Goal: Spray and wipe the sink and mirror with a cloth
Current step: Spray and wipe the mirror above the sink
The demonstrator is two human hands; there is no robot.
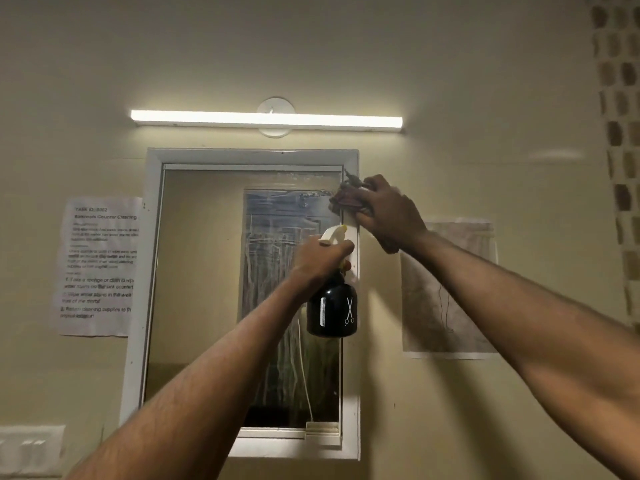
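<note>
A white-framed mirror hangs on the beige wall, its right half streaked with wet runs. My right hand presses a dark reddish cloth against the mirror's upper right corner, at the frame's edge. My left hand grips the neck of a black spray bottle with a white trigger head, held upright in front of the mirror's right side, just below the cloth. The sink is out of view.
A lit tube light runs above the mirror. A printed task sheet is taped left of the mirror, another paper on the right. A switch plate sits at lower left. Patterned tiles line the right edge.
</note>
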